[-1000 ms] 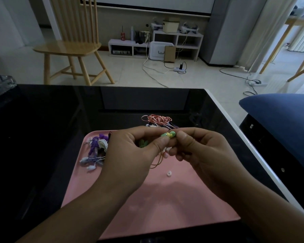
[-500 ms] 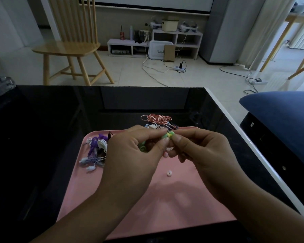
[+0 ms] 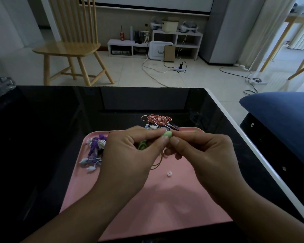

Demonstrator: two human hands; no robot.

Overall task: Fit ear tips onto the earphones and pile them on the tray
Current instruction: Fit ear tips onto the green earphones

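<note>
Both my hands meet above the far half of the pink tray [image 3: 147, 204]. My left hand [image 3: 128, 155] pinches a green earphone [image 3: 167, 134] between thumb and forefinger, its green cord looping down under the palm. My right hand [image 3: 205, 153] pinches the same earbud from the right with thumb and forefinger. A single white ear tip [image 3: 169, 173] lies loose on the tray below my hands. A purple and white earphone bundle [image 3: 95, 151] sits at the tray's left. A red and white earphone coil [image 3: 158, 120] lies at the tray's far edge.
The tray lies on a glossy black table [image 3: 42, 137] with a white right edge. A blue cushion [image 3: 281, 120] is at the right. A wooden chair [image 3: 72, 46] stands beyond the table, and cables run across the floor.
The hands stay together on the green earbud with only small finger shifts. The view has edged slightly, nothing else has moved.
</note>
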